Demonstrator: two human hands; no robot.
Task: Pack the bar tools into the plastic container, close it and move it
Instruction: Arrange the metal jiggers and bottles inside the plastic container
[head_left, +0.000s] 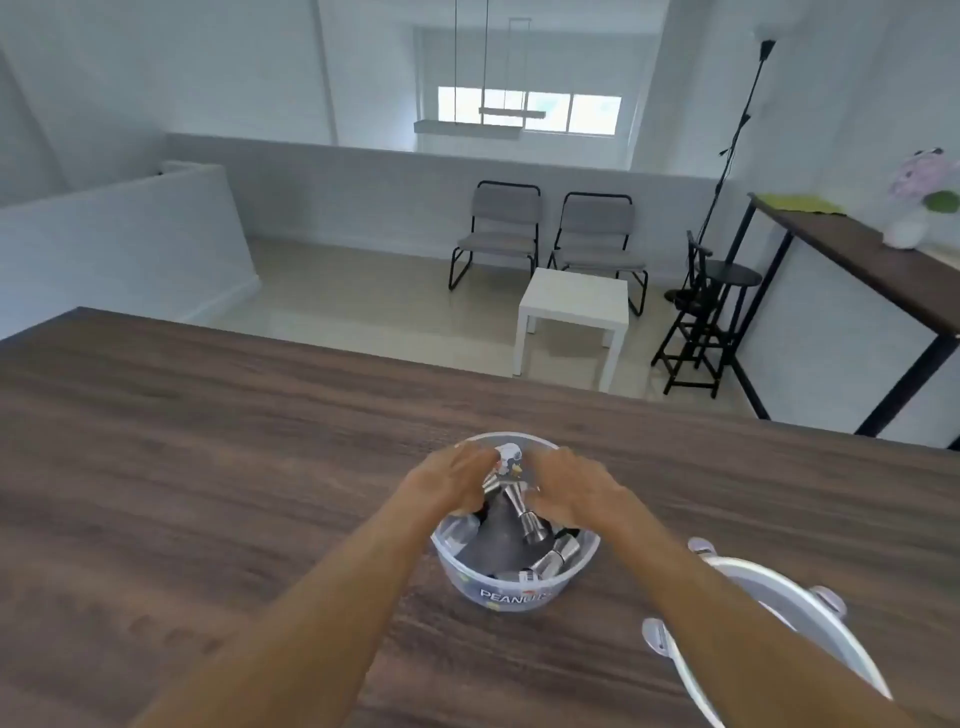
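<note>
A round clear plastic container (511, 590) with printed lettering stands on the wooden table (208, 441). Inside it lie several metal bar tools, among them a steel jigger (522, 506) and a dark cone-shaped piece (498, 540). Both of my hands reach into the container from above. My left hand (449, 483) rests on the left side over the tools and my right hand (566, 491) on the right, both with fingers bent near the jigger. Whether either hand grips a tool is unclear. The container's round lid (769, 618) with side clips lies apart on the table, to the right under my right forearm.
The table's far edge runs across the middle of the view. Beyond it, on the floor, stand two grey chairs (545, 234), a small white side table (571, 312), a black stool (711, 322) and a high dark counter (857, 260) at the right wall.
</note>
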